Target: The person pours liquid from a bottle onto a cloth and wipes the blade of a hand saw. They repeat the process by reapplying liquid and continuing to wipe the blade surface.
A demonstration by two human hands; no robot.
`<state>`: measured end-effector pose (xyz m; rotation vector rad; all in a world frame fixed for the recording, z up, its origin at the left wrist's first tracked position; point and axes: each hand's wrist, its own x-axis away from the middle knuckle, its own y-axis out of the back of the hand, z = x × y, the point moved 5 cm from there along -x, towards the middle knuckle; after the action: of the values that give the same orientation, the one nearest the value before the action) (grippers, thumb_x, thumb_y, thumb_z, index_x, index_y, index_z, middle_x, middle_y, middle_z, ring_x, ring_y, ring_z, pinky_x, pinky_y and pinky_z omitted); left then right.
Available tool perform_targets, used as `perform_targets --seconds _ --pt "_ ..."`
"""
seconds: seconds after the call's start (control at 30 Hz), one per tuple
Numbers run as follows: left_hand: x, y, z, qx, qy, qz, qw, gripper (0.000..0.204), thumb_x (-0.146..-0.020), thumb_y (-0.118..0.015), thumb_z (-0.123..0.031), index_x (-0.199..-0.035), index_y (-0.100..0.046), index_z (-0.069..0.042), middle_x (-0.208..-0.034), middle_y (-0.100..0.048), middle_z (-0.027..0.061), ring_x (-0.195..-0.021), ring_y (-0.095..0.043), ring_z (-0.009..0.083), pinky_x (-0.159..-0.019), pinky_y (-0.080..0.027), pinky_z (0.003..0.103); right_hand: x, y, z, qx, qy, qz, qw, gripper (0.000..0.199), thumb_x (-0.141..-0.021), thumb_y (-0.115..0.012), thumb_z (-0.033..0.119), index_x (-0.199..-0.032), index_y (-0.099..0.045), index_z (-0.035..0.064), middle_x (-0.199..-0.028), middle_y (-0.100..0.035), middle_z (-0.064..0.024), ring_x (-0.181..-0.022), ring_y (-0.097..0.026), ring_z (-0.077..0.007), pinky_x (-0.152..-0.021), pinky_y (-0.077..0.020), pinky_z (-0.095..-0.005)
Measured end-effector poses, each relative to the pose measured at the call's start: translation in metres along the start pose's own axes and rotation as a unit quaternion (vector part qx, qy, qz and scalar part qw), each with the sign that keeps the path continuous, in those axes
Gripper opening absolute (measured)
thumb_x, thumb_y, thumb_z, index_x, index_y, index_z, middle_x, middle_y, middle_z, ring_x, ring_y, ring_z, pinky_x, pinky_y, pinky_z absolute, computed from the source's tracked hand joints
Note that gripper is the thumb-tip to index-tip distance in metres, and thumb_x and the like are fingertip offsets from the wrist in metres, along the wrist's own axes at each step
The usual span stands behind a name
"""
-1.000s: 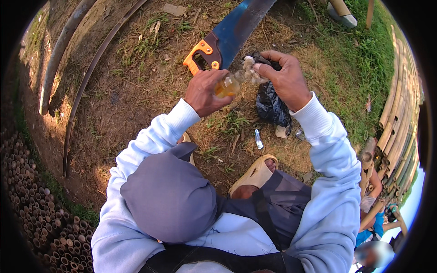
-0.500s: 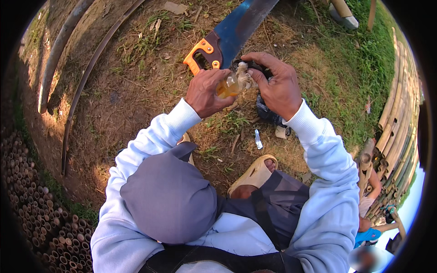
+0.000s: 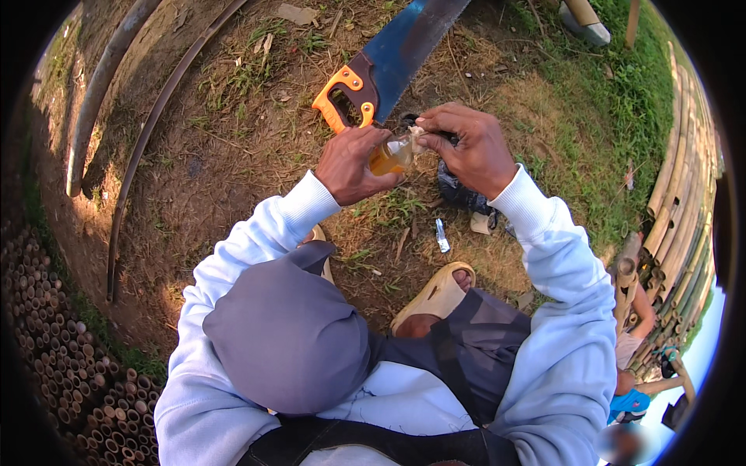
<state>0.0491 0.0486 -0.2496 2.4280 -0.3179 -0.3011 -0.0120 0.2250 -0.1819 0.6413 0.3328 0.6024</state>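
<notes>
A small clear bottle of amber liquid (image 3: pixel 391 158) lies tilted in my left hand (image 3: pixel 351 165), whose fingers close around it. My right hand (image 3: pixel 472 152) pinches a pale, crumpled, cloth-like wad (image 3: pixel 417 140) at the bottle's mouth. The fingers hide much of the wad, so how far it sits inside the neck cannot be made out. Just beyond my hands, a hand saw with an orange and dark handle (image 3: pixel 343 97) rests on the ground, its blade pointing away to the upper right.
Below my right hand lie a black plastic bag (image 3: pixel 458 189) and a small shiny packet (image 3: pixel 441 235). Long bamboo poles (image 3: pixel 684 186) are stacked at the right, near another person's blue clothing (image 3: pixel 628 405). Cut bamboo ends (image 3: pixel 70 357) pile up at lower left. A curved strip (image 3: pixel 134 171) stretches along the left.
My right hand's fingers have drawn closer around the pale wad, and less of it shows. The wad now sits tighter against the bottle's mouth. My left hand keeps its hold.
</notes>
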Motion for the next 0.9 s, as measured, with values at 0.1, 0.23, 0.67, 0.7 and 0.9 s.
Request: perform_targets --seconds 0.1,0.23,0.67,0.7,0.9 --pt "0.007 -0.001 0.005 0.016 0.091 0.085 0.992 0.059 -0.068 -0.082 -0.033 -0.114 -0.068 0.002 -0.089 -0.068 0.017 -0.078 -0.068 0.0308 -0.072 -0.054 0.041 0.006 -0.013 -0.023 -0.079 -0.103 0.029 0.991 0.021 -0.087 -0.076 0.012 -0.105 -0.076 0.0006 -0.1 -0.076 -0.015 -0.09 -0.074 -0.0283 -0.081 -0.0564 -0.0359" --pt "0.046 -0.003 0.011 0.072 0.228 0.235 0.942 0.062 -0.065 -0.083 -0.039 -0.108 -0.071 0.004 -0.078 -0.069 0.0165 -0.069 -0.068 0.0254 -0.068 -0.054 0.039 0.032 -0.058 -0.036 -0.119 -0.203 0.093 0.967 0.028 -0.091 -0.077 0.018 -0.112 -0.076 -0.0002 -0.098 -0.078 -0.0114 -0.088 -0.07 -0.0141 -0.082 -0.0543 -0.032" --pt "0.035 -0.017 0.017 0.166 0.308 0.268 0.898 0.048 -0.072 -0.083 -0.037 -0.097 -0.073 0.003 -0.078 -0.07 0.0092 -0.069 -0.066 0.0154 -0.066 -0.053 0.032 0.029 -0.061 -0.071 -0.179 -0.273 0.132 0.936 0.029 -0.092 -0.074 0.019 -0.111 -0.076 -0.0026 -0.1 -0.077 -0.0115 -0.091 -0.069 -0.0146 -0.086 -0.053 -0.0321" --pt "0.04 -0.016 0.016 0.171 0.308 0.268 0.897 0.048 -0.072 -0.083 -0.037 -0.098 -0.073 0.002 -0.078 -0.07 0.0092 -0.069 -0.065 0.0152 -0.067 -0.053 0.032 0.028 -0.06 -0.064 -0.171 -0.245 0.125 0.946 0.028 -0.092 -0.073 0.017 -0.11 -0.075 -0.0044 -0.1 -0.077 -0.0099 -0.091 -0.068 -0.0129 -0.086 -0.0527 -0.0315" --pt "0.095 -0.019 0.009 0.145 0.291 0.266 0.908 0.048 -0.073 -0.085 -0.031 -0.105 -0.07 0.001 -0.08 -0.068 0.0078 -0.071 -0.062 0.0134 -0.068 -0.051 0.033 0.052 -0.096 -0.025 -0.148 -0.225 0.133 0.954 0.025 -0.092 -0.072 0.019 -0.11 -0.077 0.0029 -0.099 -0.076 -0.0189 -0.094 -0.073 -0.0279 -0.087 -0.0547 -0.0378"
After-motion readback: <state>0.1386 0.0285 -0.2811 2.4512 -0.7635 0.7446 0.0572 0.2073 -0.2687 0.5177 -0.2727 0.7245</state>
